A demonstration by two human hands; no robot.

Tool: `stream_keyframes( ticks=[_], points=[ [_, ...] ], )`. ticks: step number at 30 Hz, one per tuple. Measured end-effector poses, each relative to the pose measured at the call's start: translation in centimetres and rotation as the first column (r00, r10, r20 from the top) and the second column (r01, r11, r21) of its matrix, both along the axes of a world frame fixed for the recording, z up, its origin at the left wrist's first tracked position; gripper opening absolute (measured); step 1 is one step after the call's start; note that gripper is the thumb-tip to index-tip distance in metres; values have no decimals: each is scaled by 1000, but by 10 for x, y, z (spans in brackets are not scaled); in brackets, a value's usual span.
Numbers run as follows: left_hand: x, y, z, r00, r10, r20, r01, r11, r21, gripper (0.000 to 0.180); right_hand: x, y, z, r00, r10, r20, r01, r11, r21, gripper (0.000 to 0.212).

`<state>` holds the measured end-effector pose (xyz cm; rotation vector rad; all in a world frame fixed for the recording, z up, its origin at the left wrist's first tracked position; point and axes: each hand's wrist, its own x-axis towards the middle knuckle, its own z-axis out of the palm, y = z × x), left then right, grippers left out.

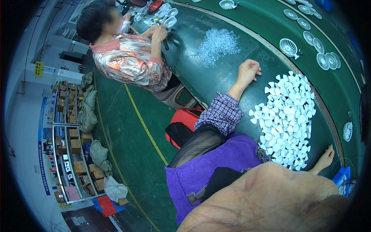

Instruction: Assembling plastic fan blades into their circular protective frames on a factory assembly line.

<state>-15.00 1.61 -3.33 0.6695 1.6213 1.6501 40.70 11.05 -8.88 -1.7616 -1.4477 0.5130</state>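
Observation:
My left hand [248,72] is over the green table, between a pile of small clear plastic pieces [219,44] and a large heap of white fan blades [288,120]. Its fingers are loosely bent and apart, and nothing shows between them. Past the near right side of the heap, my right hand [327,156] is by the table's raised edge with its fingers drawn together. Whether it holds anything small cannot be made out. The fan blades are three-winged and lie loosely piled on one another.
A green belt [270,27] beyond the table edge carries white round fan grilles [288,47]. A blue bin [341,178] stands near my right hand. To the left, a co-worker [127,58] handles a tool over more grilles. Behind are a red chair [183,120] and shelves with boxes [73,145].

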Motion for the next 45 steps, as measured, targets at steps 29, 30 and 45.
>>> stream_keyframes(
  ticks=[29,30,45],
  points=[
    [4,261,-3,664,-231,-711,72,966,-247,27,-32,-12,29,999,-18,-48,15,997,-73,30],
    [8,261,-4,635,-275,-722,114,958,-265,32,-29,-14,30,1000,-19,-8,19,997,-71,30],
    [2,149,57,952,-303,50,302,953,12,46,-4,-9,6,1000,23,20,-23,1000,0,30]
  ],
)
